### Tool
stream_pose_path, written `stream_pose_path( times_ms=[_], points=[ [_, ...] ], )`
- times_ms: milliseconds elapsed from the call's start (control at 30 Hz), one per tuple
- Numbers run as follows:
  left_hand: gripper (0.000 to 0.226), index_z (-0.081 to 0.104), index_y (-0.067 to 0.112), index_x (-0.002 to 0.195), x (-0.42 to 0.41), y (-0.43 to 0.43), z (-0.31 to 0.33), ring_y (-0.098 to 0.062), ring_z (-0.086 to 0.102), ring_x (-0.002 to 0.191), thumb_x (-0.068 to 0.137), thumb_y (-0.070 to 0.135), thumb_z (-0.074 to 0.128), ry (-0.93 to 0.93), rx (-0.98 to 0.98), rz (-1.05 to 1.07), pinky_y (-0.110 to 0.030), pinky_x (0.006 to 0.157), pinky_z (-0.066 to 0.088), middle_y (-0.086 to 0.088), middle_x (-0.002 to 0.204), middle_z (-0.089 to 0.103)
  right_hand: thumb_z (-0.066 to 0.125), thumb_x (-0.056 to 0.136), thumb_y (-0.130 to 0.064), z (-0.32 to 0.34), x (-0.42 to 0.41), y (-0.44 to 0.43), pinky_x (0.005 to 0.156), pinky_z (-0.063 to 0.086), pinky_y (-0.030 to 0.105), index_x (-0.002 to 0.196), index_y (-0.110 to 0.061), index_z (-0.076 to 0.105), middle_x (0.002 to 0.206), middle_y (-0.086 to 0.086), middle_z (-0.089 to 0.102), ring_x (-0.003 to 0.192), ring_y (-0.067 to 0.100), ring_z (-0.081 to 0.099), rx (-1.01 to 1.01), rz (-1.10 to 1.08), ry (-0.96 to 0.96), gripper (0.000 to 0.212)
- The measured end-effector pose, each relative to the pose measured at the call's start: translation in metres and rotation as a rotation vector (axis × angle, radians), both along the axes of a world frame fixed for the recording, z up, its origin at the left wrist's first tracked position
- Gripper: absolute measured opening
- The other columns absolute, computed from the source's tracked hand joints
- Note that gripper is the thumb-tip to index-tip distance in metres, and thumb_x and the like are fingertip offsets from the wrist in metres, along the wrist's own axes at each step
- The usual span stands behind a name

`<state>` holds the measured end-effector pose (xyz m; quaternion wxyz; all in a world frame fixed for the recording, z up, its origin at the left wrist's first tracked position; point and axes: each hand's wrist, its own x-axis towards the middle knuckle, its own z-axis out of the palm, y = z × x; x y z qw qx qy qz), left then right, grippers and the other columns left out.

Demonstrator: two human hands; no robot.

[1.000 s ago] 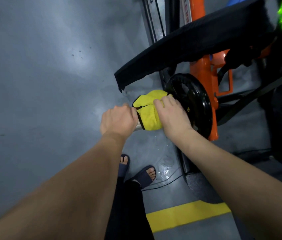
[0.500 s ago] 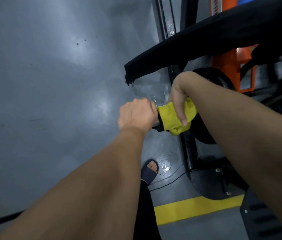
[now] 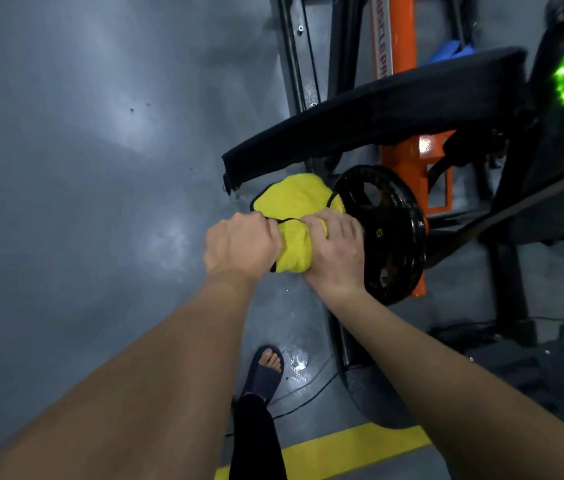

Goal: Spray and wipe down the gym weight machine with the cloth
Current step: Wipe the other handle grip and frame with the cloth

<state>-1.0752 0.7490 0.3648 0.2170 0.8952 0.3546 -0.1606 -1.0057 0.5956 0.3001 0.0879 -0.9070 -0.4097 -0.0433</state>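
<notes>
One weight machine [image 3: 401, 164], heavy and rigid, crowds my right, its black pad [image 3: 377, 112] overhanging and its weight plate [image 3: 382, 233] touching my right hand [image 3: 334, 252]; the only open room is left, over the floor [image 3: 83, 202]. The cloth [image 3: 294, 216], soft, light and bunchy, sits just beside the plate. Both hands clench it, with my left hand [image 3: 240, 247] gripping its outer end.

open grey floor [image 3: 83, 202] leftward, weight plate [image 3: 387, 233] and black pad [image 3: 360, 133] blocking right, above
</notes>
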Motion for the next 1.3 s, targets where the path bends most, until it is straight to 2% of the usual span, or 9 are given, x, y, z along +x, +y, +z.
stream_pose_path(
  times_ms=[133,267,433,633,800,967,1000,1133,1300],
  points=[
    [0.031,0.052,0.012,0.084,-0.001,0.001,-0.001,-0.041,0.059,0.084,0.100,0.036,0.040,-0.021,0.017,0.064,-0.037,0.068,0.032,-0.021,0.099,0.067,0.084,0.063,-0.037,0.013,0.012,0.007,0.086,0.046,0.044,0.103,-0.017,0.065,0.098,0.005,0.062,0.093,0.029,0.061,-0.131,0.046,0.016,0.049],
    [0.033,0.054,0.014,0.112,-0.013,0.000,-0.006,-0.038,0.061,0.101,0.096,0.042,0.048,-0.317,-0.050,0.233,-0.038,0.075,0.033,-0.010,0.113,0.062,0.076,0.068,-0.067,0.050,0.017,0.043,0.091,0.043,0.049,0.118,-0.017,0.057,0.117,0.007,0.059,0.114,0.032,0.056,-0.573,0.160,0.353,0.073],
    [0.046,0.057,0.015,0.112,-0.027,0.012,-0.015,-0.006,0.052,0.099,0.090,0.052,0.043,-0.743,-0.322,0.425,-0.025,0.085,0.038,0.002,0.115,0.059,0.077,0.078,-0.045,0.066,-0.030,0.098,0.090,0.047,0.040,0.132,-0.020,0.056,0.119,0.003,0.065,0.110,0.024,0.061,-0.387,0.319,0.501,0.063],
    [0.036,0.061,0.019,0.103,-0.028,0.013,-0.015,-0.012,0.057,0.093,0.091,0.049,0.047,-0.643,-0.354,0.318,-0.028,0.078,0.041,0.009,0.101,0.062,0.072,0.079,-0.048,0.056,-0.041,0.083,0.091,0.046,0.038,0.137,-0.017,0.056,0.124,0.003,0.066,0.114,0.024,0.061,-0.230,0.285,0.365,0.067],
    [0.037,0.061,0.023,0.095,-0.025,0.010,-0.015,-0.019,0.058,0.086,0.087,0.054,0.041,-0.503,-0.215,0.162,-0.034,0.072,0.040,0.008,0.093,0.065,0.053,0.092,-0.054,0.044,-0.051,0.074,0.102,0.038,0.035,0.143,-0.018,0.049,0.136,0.002,0.056,0.122,0.020,0.052,-0.307,0.231,0.151,0.063],
    [0.039,0.059,0.030,0.092,-0.027,0.012,-0.017,-0.017,0.059,0.086,0.080,0.062,0.041,-0.482,-0.232,0.087,-0.036,0.072,0.044,0.013,0.090,0.066,0.073,0.080,-0.041,0.020,-0.066,0.070,0.111,0.040,0.043,0.135,-0.019,0.063,0.128,0.002,0.065,0.122,0.021,0.056,-0.287,0.079,0.083,0.059],
    [0.041,0.060,0.029,0.091,-0.024,0.014,-0.015,-0.015,0.059,0.082,0.080,0.064,0.042,-0.470,-0.309,0.113,-0.035,0.071,0.043,0.013,0.085,0.065,0.077,0.077,-0.037,0.016,-0.064,0.068,0.108,0.043,0.047,0.135,-0.016,0.063,0.128,0.007,0.065,0.122,0.025,0.057,-0.273,0.117,0.085,0.063],
    [0.066,0.074,0.009,0.107,-0.014,0.050,0.004,-0.014,0.065,0.080,0.092,0.065,0.042,-0.287,-1.080,0.456,-0.031,0.081,0.046,0.000,0.089,0.072,0.085,0.065,-0.031,0.026,-0.023,0.052,0.078,0.051,0.045,0.136,-0.012,0.053,0.110,0.012,0.065,0.101,0.035,0.065,-0.230,0.302,0.147,0.080],
    [0.036,0.070,0.024,0.111,-0.046,0.079,-0.011,-0.024,0.069,0.107,0.103,0.051,0.048,-0.167,-0.898,0.343,-0.038,0.089,0.051,-0.005,0.113,0.073,0.084,0.064,-0.051,0.047,0.039,0.015,0.085,0.049,0.047,0.128,-0.017,0.052,0.115,0.009,0.058,0.109,0.036,0.059,-0.472,0.136,0.421,0.079]
  ],
)
